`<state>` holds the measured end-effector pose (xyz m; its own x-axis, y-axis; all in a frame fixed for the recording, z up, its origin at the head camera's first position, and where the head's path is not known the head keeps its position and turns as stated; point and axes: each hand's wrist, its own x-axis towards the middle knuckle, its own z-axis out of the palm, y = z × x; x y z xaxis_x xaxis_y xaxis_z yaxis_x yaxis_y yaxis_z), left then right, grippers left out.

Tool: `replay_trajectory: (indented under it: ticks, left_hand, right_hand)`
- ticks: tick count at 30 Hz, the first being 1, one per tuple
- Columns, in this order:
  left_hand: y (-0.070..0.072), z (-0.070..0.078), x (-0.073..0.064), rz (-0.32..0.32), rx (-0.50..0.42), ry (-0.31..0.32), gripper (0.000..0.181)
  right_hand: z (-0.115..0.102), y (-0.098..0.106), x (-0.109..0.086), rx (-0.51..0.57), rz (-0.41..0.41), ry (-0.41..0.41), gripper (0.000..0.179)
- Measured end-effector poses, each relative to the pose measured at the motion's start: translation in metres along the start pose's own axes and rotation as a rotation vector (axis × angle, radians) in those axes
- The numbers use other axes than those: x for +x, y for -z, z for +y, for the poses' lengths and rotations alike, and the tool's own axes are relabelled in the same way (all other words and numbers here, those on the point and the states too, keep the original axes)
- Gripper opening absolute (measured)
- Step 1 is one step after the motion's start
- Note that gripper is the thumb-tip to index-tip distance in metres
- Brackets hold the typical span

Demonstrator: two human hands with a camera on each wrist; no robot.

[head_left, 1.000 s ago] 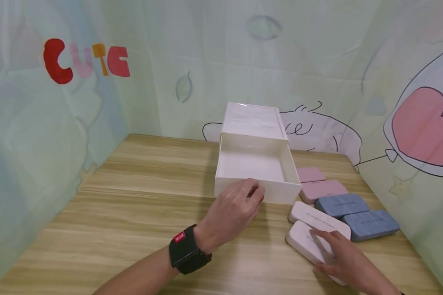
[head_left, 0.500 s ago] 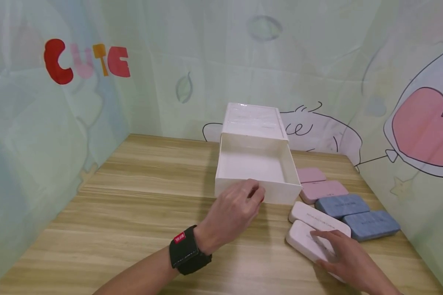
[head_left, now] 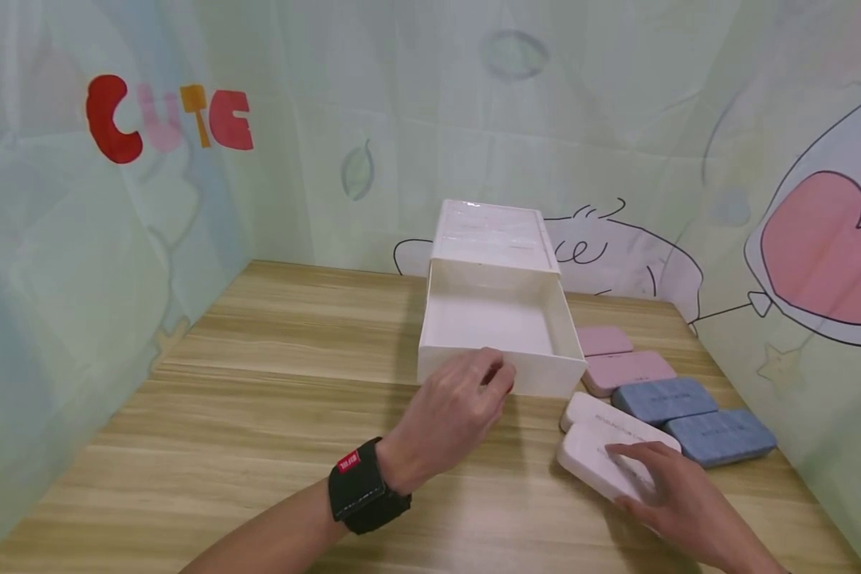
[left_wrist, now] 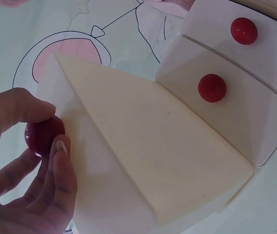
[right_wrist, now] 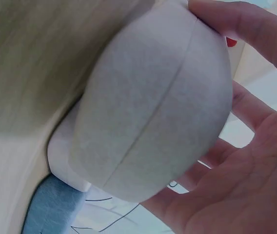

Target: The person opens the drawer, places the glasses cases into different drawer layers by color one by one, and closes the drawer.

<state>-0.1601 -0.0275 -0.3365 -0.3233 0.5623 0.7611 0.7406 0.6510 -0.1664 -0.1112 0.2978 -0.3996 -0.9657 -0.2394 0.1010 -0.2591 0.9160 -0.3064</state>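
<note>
My left hand [head_left: 448, 414] pinches the round red knob [left_wrist: 44, 139] of a white drawer [head_left: 545, 376], thumb on one side and fingertips on the other. That drawer is pulled out, and its inside looks bare. My right hand [head_left: 682, 502] grips a white glasses case [head_left: 591, 462] with printed lettering. In the right wrist view the held case [right_wrist: 153, 102] shows its seam, with thumb and fingers around its sides. It overlaps a second white glasses case [head_left: 610, 418] lying just behind it.
Two blue cases [head_left: 721, 437] and two pink cases [head_left: 627, 371] lie right of the drawer. Two shut drawers with red knobs [left_wrist: 212, 88] show in the left wrist view. A printed cloth [head_left: 373, 104] walls the wooden table [head_left: 273, 359].
My right hand has raised the near white glasses case slightly, so it now covers part of the one behind. The left hand and the drawer have stayed put.
</note>
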Motion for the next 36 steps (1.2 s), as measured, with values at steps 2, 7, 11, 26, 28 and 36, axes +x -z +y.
replay_trajectory:
  ticks: [2, 7, 11, 26, 28, 36]
  left_hand:
    - [0.000, 0.000, 0.000, 0.000, -0.003, 0.000, 0.007]
    - [0.001, 0.000, 0.001, -0.004, -0.007, -0.004, 0.008]
    - [0.001, 0.000, 0.001, -0.009, 0.001, -0.007, 0.008]
    - [0.003, 0.000, 0.000, -0.008, -0.003, -0.006, 0.009]
    - [0.003, 0.000, 0.001, -0.008, -0.008, -0.009, 0.009]
    - [0.003, -0.001, 0.001, -0.018, 0.003, -0.008, 0.010]
  right_hand:
    - [0.000, 0.003, 0.000, 0.008, 0.007, -0.008, 0.054]
    - [0.000, 0.012, 0.000, 0.023, 0.022, -0.008, 0.054]
    - [-0.001, 0.017, 0.001, 0.038, 0.044, 0.019, 0.056]
    - [-0.005, 0.034, 0.011, 0.071, 0.200, 0.110, 0.057]
    - [-0.005, 0.037, 0.012, 0.076, 0.197, 0.094, 0.058]
    - [-0.005, 0.049, 0.018, 0.103, 0.217, 0.103, 0.056]
